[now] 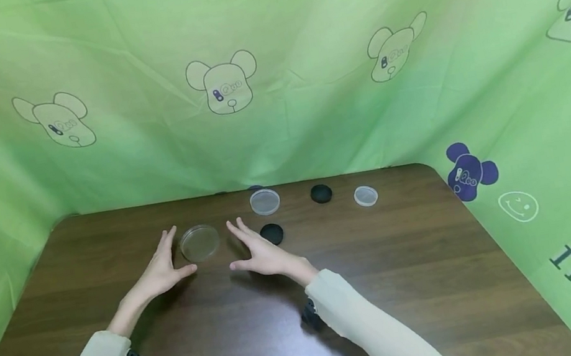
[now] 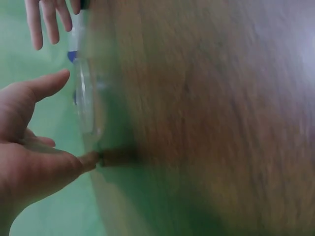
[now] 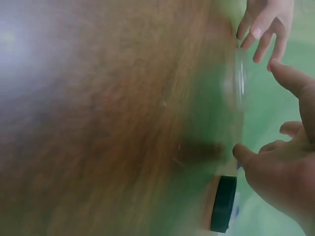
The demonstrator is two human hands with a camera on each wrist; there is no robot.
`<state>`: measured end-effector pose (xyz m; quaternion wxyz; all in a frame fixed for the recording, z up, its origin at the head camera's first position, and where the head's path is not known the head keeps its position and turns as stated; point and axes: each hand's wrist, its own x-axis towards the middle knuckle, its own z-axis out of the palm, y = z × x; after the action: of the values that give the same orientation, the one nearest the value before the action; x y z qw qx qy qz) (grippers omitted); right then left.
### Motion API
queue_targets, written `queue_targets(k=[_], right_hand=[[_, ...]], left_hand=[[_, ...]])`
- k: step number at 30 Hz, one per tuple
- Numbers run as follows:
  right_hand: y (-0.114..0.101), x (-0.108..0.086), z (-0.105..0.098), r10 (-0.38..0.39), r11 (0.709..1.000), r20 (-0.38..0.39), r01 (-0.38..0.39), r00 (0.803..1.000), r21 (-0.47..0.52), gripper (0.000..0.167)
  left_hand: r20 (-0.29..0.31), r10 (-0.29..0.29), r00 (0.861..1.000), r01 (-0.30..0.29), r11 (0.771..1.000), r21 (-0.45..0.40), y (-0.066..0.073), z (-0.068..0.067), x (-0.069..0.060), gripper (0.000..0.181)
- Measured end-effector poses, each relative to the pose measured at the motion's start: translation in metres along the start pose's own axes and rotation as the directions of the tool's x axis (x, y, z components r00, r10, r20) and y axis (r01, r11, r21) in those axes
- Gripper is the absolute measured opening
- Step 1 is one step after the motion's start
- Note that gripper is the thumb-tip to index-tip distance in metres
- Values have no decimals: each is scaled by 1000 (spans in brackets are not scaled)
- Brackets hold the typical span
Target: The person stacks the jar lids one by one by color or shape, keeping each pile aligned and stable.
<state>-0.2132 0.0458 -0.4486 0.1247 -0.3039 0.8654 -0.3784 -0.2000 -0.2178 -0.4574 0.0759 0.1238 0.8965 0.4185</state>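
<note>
Nearest to us, two off-white fabric sleeves (image 1: 383,338) reach in over the brown wood-grain worktop (image 1: 224,352). Out at the fingers, we grip nothing. Our left hand (image 1: 161,274) has its thumb and fingers spread apart just beside the clear, round, shallow dish (image 1: 200,243); whether they touch its rim, we cannot tell. Our right hand (image 1: 265,258), spread likewise, stands apart from the dish on its other side. The dish lies flat toward the worktop's far edge, nearer the far left corner than the far right one.

We judge the step in hand to be closing both hands on this dish. To do it well, we should bring the right hand across low and level, so both sets of fingers meet the rim together; a push from one side alone would probably slide it. The low wall likely offers little to hold, so we want fingertips down at the rim and a light, even squeeze.

We should also mind the black, round, flat disc (image 1: 273,234) partly hidden by our right hand. Farther out, a clear round disc (image 1: 265,202) and a second black disc (image 1: 321,193) sit near the far edge, with a small whitish translucent disc (image 1: 365,196) toward the far right corner.
</note>
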Motion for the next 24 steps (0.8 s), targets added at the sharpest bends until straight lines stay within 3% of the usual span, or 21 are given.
queue_targets(k=[3,6,9,12,18,24], right_hand=[[1,8,3,6,999,-18,-5,1000,41,85],[2,16,6,26,990,-33,-21,999,141,81],[5,26,11,62,958,-62,-42,996,282,75],[6,35,14,91,931,-84,-55,992,361,73],[-2,46,16,125,917,-65,-90,990,389,74],[1,62,21,174,941,-71,-145,982,304,76]], left_hand=[[0,7,1000,-7,1000,-23,-6,-2,2,97],[-24,14,1000,-15,999,-47,-11,-5,3,97],[-48,9,999,-12,997,-72,-14,-8,6,97],[-51,7,999,-13,995,-102,-16,-9,10,97],[-38,8,999,-13,992,-122,-21,-10,17,98],[-20,13,1000,-16,993,-119,-22,-10,23,97]])
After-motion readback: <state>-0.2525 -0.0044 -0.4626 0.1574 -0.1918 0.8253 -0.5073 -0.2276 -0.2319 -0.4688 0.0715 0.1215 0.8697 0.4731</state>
